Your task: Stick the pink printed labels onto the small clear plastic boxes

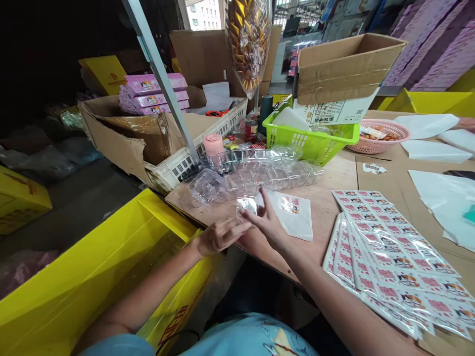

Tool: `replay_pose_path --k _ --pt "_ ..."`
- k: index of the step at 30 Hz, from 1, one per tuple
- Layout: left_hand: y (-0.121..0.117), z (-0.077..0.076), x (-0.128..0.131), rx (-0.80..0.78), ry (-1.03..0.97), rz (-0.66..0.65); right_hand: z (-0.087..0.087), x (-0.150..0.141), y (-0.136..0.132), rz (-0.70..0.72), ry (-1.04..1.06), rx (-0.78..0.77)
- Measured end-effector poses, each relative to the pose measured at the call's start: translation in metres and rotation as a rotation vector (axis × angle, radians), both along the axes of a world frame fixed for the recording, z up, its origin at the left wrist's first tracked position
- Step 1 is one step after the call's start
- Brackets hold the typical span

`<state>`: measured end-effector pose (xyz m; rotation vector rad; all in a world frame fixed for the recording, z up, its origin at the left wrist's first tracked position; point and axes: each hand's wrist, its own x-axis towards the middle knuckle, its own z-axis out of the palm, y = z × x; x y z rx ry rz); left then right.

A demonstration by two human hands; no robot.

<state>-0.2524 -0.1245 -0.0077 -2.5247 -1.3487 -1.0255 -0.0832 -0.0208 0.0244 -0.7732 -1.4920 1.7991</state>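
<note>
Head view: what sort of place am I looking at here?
Probably a packing workshop: printed sticker sheets fan out at one side of the worktable, clear plastic containers lie in rows on it, and pink packages sit stacked at an open carton.

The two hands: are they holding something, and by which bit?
It looks like a small shiny piece, held at its near edge by the right hand. I can't tell whether the left hand grips it too.
</note>
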Motion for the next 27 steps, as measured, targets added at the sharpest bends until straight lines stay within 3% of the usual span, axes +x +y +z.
replay_pose_path --k 1,3,5,6,11,13,16,18,21,22,25,27 --pt "-0.004 0.004 -0.007 0.089 -0.037 0.115 0.000 0.007 0.002 -0.053 -0.011 0.041" --pt "-0.009 0.011 -0.030 0.251 -0.114 0.464 -0.001 0.025 0.007 -0.157 -0.067 0.186" --pt "-0.003 0.012 -0.056 0.248 -0.126 0.766 -0.003 0.045 0.012 -0.220 -0.156 0.341" --pt "0.004 0.010 -0.068 0.184 -0.118 0.826 -0.004 0.053 0.014 -0.237 -0.193 0.395" --pt "0.054 -0.005 -0.103 -0.072 -0.146 0.673 -0.006 0.075 0.017 -0.259 -0.277 0.432" --pt "0.064 -0.005 -0.110 -0.066 -0.180 0.660 -0.006 0.080 0.015 -0.270 -0.281 0.431" --pt "0.058 0.001 -0.111 0.039 -0.245 0.701 -0.007 0.093 0.010 -0.285 -0.279 0.417" --pt "0.047 0.008 -0.096 0.146 -0.299 0.756 -0.007 0.102 0.006 -0.296 -0.285 0.405" --pt "0.031 0.019 -0.043 0.205 -0.476 0.775 -0.005 0.111 -0.001 -0.253 -0.269 0.391" --pt "0.027 0.024 -0.018 0.117 -0.563 0.709 -0.004 0.112 -0.004 -0.227 -0.256 0.390" --pt "0.024 0.035 0.058 -0.473 -0.847 0.243 -0.001 0.114 -0.009 -0.159 -0.227 0.384" --pt "0.027 0.038 0.096 -0.773 -1.035 0.029 -0.001 0.117 -0.010 -0.134 -0.237 0.369"
